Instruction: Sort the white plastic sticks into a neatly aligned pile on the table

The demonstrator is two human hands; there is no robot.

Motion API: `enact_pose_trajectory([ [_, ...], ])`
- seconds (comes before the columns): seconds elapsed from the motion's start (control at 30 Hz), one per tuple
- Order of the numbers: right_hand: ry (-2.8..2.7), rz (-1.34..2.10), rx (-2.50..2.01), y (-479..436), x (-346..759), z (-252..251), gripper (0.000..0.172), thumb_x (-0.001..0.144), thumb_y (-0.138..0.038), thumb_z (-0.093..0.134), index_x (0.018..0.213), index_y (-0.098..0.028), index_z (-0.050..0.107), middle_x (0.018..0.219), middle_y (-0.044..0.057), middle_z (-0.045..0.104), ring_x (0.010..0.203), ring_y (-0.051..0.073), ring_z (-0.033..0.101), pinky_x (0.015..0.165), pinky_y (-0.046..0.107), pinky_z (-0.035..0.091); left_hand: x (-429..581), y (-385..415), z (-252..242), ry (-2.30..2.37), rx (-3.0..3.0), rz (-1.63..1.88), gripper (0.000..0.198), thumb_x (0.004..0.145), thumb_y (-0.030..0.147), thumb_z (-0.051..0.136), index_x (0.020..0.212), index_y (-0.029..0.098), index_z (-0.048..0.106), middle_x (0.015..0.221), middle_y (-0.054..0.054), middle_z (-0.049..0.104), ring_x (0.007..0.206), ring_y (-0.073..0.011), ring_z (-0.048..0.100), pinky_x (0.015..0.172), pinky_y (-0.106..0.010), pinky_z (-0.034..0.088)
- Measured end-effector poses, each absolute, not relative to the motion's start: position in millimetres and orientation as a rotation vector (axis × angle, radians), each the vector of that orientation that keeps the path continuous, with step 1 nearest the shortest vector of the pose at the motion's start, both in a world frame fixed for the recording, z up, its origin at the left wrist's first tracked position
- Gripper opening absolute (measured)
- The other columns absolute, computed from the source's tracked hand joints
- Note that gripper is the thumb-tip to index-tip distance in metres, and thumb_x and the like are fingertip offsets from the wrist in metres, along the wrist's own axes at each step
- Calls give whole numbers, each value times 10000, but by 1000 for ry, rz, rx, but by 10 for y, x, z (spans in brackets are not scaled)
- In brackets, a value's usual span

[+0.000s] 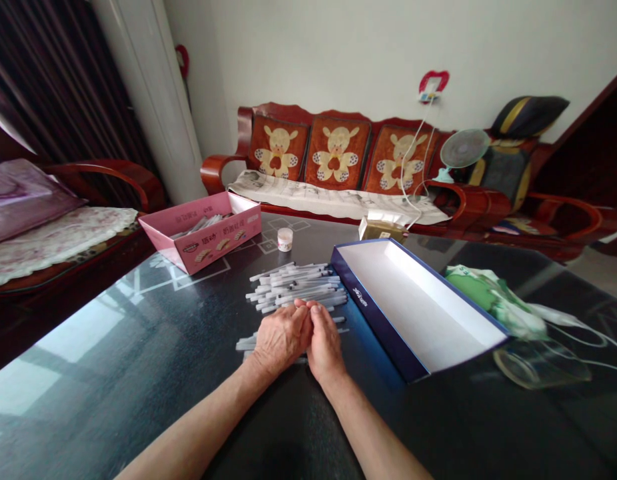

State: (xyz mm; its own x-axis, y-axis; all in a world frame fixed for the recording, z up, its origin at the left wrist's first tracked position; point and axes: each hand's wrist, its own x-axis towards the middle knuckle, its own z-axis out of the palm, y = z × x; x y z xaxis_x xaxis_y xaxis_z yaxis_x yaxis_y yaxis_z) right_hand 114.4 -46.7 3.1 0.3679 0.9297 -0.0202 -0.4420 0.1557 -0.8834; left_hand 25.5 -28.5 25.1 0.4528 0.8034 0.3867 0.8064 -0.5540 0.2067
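The left hand [281,339] and right hand [324,347] lie together, unclenched, pressing on a loose heap of pens [296,287], seemingly to keep it bunched on the dark table [113,373] beside an open white box [413,307].

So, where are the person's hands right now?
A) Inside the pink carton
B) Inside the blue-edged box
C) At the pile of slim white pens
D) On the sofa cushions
C: the left hand and right hand lie close together against the pile of slim white pens.
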Motion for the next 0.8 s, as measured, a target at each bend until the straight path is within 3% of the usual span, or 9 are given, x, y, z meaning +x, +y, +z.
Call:
enact_pose_trajectory([
  [0.8,-464,983,-1086,-487,1106,-4,236,814,-395,491,803,-201,625,853,36,733,824,194,682,816,331,515,341,-378,444,-1566,-2848,-294,312,971,313,268,993,191,554,879,-51,654,733,-186,650,583,-248,455],
])
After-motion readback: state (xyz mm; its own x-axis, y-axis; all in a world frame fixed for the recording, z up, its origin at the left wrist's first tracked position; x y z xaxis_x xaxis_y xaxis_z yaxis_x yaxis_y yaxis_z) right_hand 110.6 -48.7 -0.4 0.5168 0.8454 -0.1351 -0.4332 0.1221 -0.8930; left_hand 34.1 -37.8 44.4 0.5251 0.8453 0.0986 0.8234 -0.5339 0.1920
